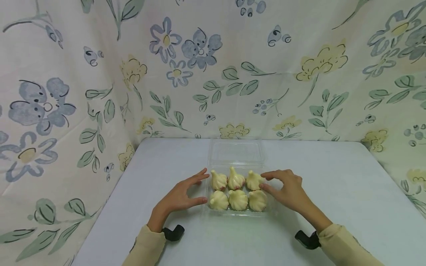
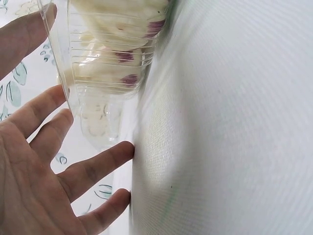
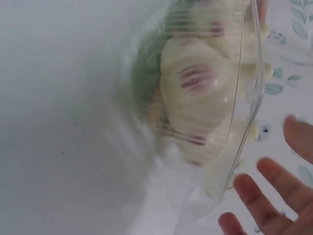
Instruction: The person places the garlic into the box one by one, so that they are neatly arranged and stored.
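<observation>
Several pale garlic bulbs [image 1: 238,200] with purple streaks sit in two rows inside a clear plastic clamshell container [image 1: 229,213]. Its transparent lid [image 1: 236,152] lies folded back on the far side. At the container's left side is my left hand [image 1: 176,195], fingers spread; in the left wrist view its thumb and fingertips [image 2: 62,93] meet the rim, other fingers reaching down toward the table. On the opposite side, my right hand [image 1: 291,190] has its fingers apart near the right-hand bulbs. The right wrist view shows those fingers [image 3: 254,196] beside the rim, holding nothing.
A white-covered table [image 1: 332,177] carries the container near its middle. Floral cloth [image 1: 233,74] hangs behind the table and along its left side. Each wrist wears a black camera mount [image 1: 173,233] below the sleeve cuff.
</observation>
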{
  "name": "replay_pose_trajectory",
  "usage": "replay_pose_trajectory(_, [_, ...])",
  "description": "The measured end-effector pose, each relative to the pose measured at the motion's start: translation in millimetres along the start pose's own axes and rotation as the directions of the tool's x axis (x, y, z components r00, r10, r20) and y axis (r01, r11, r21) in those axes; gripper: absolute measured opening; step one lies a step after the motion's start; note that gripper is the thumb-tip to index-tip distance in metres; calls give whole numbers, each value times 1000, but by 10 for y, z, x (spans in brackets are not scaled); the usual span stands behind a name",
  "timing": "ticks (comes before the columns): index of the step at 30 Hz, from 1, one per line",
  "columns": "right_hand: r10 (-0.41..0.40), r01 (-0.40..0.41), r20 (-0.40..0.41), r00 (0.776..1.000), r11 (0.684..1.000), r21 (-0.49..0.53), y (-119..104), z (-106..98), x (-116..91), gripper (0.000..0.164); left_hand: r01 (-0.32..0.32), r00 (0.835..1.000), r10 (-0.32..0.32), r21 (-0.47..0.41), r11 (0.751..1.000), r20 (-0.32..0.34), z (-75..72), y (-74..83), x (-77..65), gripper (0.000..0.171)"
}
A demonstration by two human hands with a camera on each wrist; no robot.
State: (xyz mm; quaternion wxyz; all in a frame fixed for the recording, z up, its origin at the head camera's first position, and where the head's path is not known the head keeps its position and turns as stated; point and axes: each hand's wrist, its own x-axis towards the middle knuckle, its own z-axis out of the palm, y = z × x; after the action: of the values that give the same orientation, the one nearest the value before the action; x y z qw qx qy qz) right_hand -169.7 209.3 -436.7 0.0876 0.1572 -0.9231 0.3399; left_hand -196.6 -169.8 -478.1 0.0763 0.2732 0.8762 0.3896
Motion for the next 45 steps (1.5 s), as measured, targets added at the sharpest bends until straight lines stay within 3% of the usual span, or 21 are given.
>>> replay_pose_trajectory(3, [67,-64,-54,996,996,57,76,-20,65,38,0,1000,0,-2,1000,1,-1,0,2,79])
replay_pose_trajectory(7, [169,-160,-56,984,978,134,221,-35,176,46,6,1000,-6,-2,1000,-1,2,-4,3,78])
replay_pose_trajectory(15, [351,-373,131,927,896,241,514,-15,366,70,13,1000,-13,-3,1000,-5,4,-4,-2,79])
replay_pose_trajectory(25, [381,-442,239,893,842,311,729,83,586,76,12,1000,-12,5,1000,0,7,-10,3,80])
replay_pose_trajectory(45, [380,-489,345,858,810,325,777,245,972,79,8,1000,-8,0,1000,3,4,-6,2,80])
